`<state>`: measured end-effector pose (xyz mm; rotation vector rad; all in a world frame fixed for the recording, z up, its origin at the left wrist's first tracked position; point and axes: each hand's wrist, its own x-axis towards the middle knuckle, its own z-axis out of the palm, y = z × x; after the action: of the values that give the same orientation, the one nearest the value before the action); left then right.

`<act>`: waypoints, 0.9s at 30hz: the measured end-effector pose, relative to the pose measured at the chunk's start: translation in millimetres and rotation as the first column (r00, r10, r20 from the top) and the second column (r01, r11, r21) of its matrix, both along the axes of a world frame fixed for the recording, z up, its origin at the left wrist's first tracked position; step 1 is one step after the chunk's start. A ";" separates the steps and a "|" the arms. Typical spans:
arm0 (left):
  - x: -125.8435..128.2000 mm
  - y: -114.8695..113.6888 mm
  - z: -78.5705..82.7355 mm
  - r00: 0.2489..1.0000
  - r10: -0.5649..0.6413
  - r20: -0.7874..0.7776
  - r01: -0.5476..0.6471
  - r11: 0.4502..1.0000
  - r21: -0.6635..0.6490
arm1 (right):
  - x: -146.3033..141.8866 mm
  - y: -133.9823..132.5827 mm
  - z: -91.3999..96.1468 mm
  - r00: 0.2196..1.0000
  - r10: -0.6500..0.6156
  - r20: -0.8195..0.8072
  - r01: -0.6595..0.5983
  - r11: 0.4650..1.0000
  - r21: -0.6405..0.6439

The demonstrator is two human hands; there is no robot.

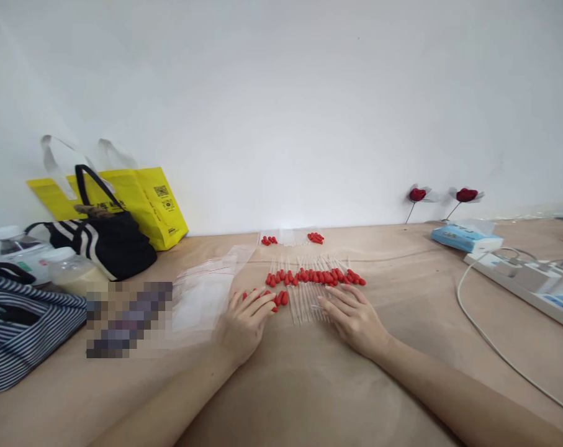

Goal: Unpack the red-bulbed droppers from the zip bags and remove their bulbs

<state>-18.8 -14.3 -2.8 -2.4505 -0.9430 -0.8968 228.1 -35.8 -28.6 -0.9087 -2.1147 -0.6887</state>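
Note:
Droppers with thin clear tubes and red bulbs lie side by side in the middle of the table. In one row the red bulbs (316,276) face me and the tubes point to the wall. Below it, bare-looking clear tubes (302,305) point toward me. My left hand (244,320) rests with fingers stretched over a cluster of red bulbs (281,299), partly hiding it. My right hand (358,320) lies flat, fingers apart, its fingertips on the right end of the tubes. Clear plastic bags (202,295) are spread left of my left hand.
Further back near the wall lies a clear bag (288,236) with red bulbs at both ends. On the left stand a yellow bag (146,205), a black bag (118,242), jars (71,270) and a striped pouch (30,329). At right are tissues (465,237), a power strip (532,279) and a cable (486,341).

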 end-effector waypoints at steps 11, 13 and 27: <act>-44.9 37.3 -0.2 0.833 0.457 0.314 -0.295 0.845 -0.447 | 10.8 8.3 -15.0 0.943 -0.191 -0.273 0.083 0.928 -0.362; -47.3 36.4 1.3 0.821 0.493 0.288 -0.273 0.781 -0.562 | 11.8 9.8 -17.0 0.929 -0.193 -0.316 0.058 0.918 -0.391; -31.2 24.2 16.0 0.832 0.524 0.182 -0.376 0.774 -0.510 | 8.6 14.2 -16.5 0.944 -0.167 -0.286 0.030 0.903 -0.429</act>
<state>-50.0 9.9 13.3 -2.2655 -1.9711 -0.9830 236.7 -21.5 -45.1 -1.2756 -1.9607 -0.1099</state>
